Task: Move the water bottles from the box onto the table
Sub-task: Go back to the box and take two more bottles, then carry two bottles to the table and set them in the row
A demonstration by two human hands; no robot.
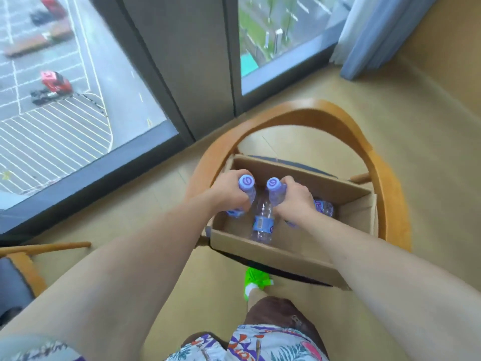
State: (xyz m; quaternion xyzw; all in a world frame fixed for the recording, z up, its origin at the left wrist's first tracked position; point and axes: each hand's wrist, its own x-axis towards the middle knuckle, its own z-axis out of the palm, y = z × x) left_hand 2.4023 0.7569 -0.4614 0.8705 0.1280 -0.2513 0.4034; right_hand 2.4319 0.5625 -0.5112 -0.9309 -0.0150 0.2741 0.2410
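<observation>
An open cardboard box (276,252) sits on the seat of a wooden armchair. My left hand (229,192) grips the neck of a clear water bottle (246,185) with a purple cap, held upright at the box's left end. My right hand (296,196) grips a second purple-capped bottle (273,187) the same way beside it. A third bottle (263,222) lies flat on the box floor between my hands. Another bottle (324,207) lies behind my right hand, partly hidden. No table is in view.
The armchair's curved wooden back (307,110) arches round the box. A floor-to-ceiling window (78,100) fills the left and top, a blue curtain (377,32) hangs top right. A second chair (23,267) stands at the left edge. My green shoe (255,280) is under the box's near edge.
</observation>
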